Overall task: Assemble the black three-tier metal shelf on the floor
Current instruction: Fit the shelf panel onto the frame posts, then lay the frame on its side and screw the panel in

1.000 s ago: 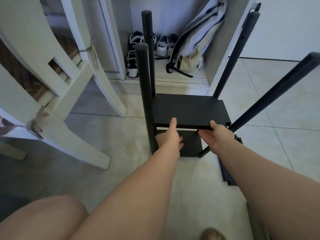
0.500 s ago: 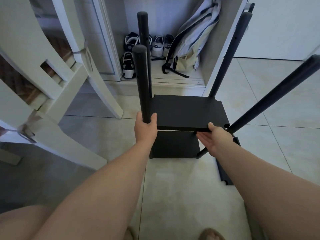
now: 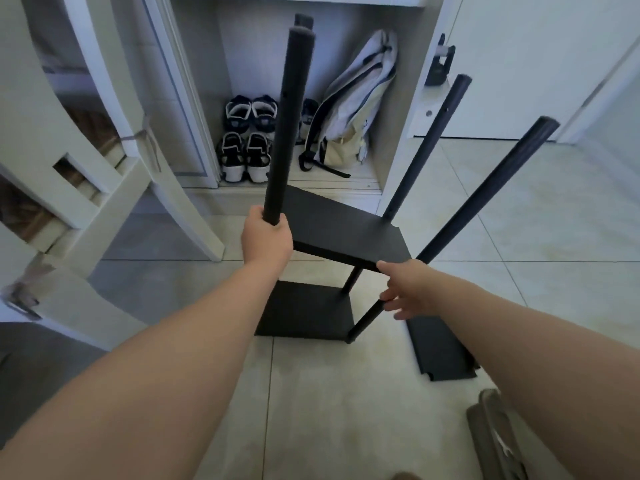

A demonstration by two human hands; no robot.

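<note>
My left hand (image 3: pixel 268 235) had moved off the middle panel (image 3: pixel 343 230) to grip the near-left pole (image 3: pixel 289 126). My right hand (image 3: pixel 405 289), fingers loose, touched that panel's corner, now tilted above the bottom panel (image 3: pixel 304 310) and probably not seated.

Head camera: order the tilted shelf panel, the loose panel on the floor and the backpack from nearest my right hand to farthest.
From the right hand:
1. Tilted shelf panel, at its thumb, just ahead.
2. Loose panel, on the floor below and right.
3. Backpack, far ahead inside the cabinet.
</note>
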